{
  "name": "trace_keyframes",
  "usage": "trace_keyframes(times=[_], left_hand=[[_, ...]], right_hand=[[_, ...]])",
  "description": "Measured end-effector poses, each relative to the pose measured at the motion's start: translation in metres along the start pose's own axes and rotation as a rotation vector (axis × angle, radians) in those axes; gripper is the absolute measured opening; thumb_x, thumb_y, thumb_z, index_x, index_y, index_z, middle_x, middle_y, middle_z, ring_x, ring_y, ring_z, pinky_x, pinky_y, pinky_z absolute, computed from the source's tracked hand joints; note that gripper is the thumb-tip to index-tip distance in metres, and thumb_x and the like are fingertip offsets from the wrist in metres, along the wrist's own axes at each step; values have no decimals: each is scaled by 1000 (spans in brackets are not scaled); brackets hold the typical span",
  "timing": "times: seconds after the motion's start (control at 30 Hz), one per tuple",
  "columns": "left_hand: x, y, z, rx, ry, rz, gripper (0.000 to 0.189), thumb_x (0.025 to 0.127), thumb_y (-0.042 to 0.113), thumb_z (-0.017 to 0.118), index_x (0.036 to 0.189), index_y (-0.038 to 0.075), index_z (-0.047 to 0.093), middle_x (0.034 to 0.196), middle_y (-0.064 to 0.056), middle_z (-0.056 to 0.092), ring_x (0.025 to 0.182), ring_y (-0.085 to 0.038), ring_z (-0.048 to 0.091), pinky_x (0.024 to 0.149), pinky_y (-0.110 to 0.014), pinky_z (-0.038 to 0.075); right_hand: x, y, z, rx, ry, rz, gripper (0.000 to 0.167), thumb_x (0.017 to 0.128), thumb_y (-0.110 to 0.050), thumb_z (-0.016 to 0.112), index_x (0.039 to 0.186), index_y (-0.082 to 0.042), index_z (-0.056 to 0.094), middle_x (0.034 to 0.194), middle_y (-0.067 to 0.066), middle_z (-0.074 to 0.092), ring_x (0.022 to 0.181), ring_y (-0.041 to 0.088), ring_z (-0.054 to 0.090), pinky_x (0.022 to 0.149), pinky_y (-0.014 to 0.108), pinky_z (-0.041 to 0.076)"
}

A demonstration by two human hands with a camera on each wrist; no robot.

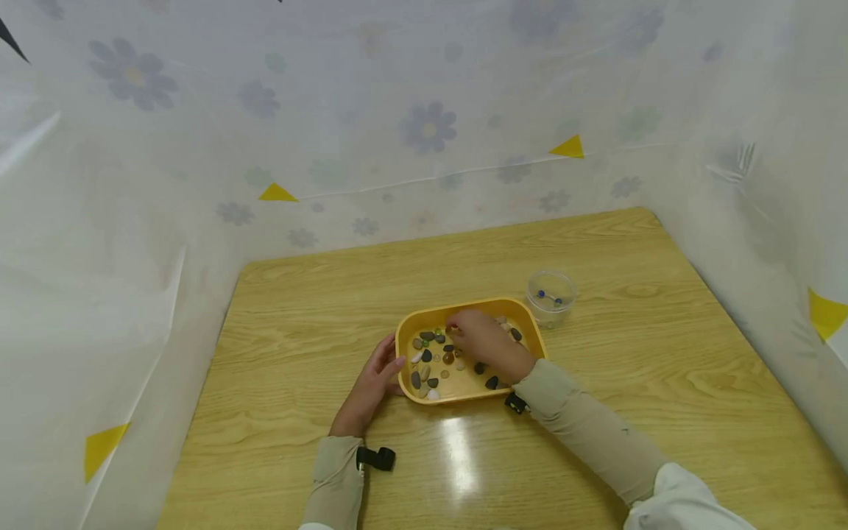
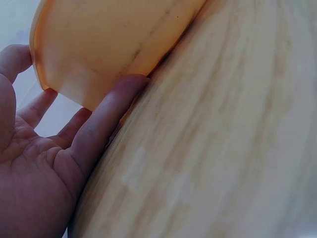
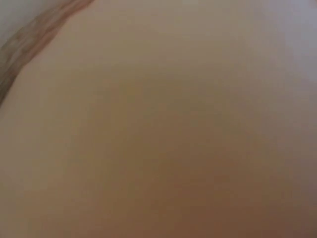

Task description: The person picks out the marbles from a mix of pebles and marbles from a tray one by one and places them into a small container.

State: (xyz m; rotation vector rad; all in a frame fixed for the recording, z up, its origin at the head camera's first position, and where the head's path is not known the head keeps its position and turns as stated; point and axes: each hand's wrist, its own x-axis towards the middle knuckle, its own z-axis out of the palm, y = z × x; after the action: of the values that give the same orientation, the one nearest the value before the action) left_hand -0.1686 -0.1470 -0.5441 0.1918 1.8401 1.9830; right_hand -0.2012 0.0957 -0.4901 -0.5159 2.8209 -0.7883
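A yellow plastic tray (image 1: 472,398) with rounded corners holds several dark, tan and white pebbles, plus a few shiny glass beads. At its left end my left hand (image 1: 375,380) grips the wall, thumb at the rim and fingers along the outside. The left wrist view shows those fingers (image 2: 106,114) against the tray's outer side (image 2: 119,42), low by the table. My right hand (image 1: 486,340) reaches inside, fingers bent down among the pebbles near the far wall; I cannot tell whether it pinches one. An amber bead (image 1: 448,358) lies just below its fingertips. The right wrist view is a blurred close-up.
A clear round cup (image 1: 551,298) with blue beads in it stands just beyond the tray's far right corner. The wood-grain table (image 1: 311,309) is bounded by white flowered sheeting (image 1: 371,132) at the back and sides, marked with yellow triangles.
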Motion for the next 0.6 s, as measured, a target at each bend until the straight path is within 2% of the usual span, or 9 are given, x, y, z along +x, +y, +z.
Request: trace_keyframes(times=[0.17, 0.27, 0.5, 0.6], left_hand=[[-6, 14, 3, 10, -33, -18, 51, 98, 23, 50, 145, 28, 30, 146, -4, 31, 125, -29, 39, 75, -47, 53], [-9, 23, 6, 20, -33, -21, 51, 98, 22, 50, 144, 27, 31, 145, -4, 32, 125, -30, 39, 76, -46, 53], [-10, 23, 7, 17, -28, -27, 50, 98, 21, 50, 144, 29, 32, 145, -3, 33, 124, -29, 39, 74, -46, 54], [-11, 24, 8, 12, -29, -22, 51, 98, 21, 50, 144, 27, 31, 145, -5, 33, 124, -30, 40, 74, -47, 54]], right_hand=[[3, 0, 4, -86, -1, -33, 9, 90, -10, 60, 93, -9, 68, 87, 2, 63, 77, 14, 56, 69, 31, 49], [5, 0, 7, -122, 0, -30, 10, 89, -10, 61, 95, -10, 69, 88, 2, 64, 78, 13, 57, 69, 30, 49], [8, 4, 15, -144, 14, -25, 11, 90, -9, 59, 90, -12, 70, 81, -2, 62, 68, 10, 51, 59, 26, 44], [8, 4, 16, -156, 26, -25, 11, 90, -11, 59, 91, -12, 70, 82, -1, 62, 70, 10, 53, 61, 27, 45]])
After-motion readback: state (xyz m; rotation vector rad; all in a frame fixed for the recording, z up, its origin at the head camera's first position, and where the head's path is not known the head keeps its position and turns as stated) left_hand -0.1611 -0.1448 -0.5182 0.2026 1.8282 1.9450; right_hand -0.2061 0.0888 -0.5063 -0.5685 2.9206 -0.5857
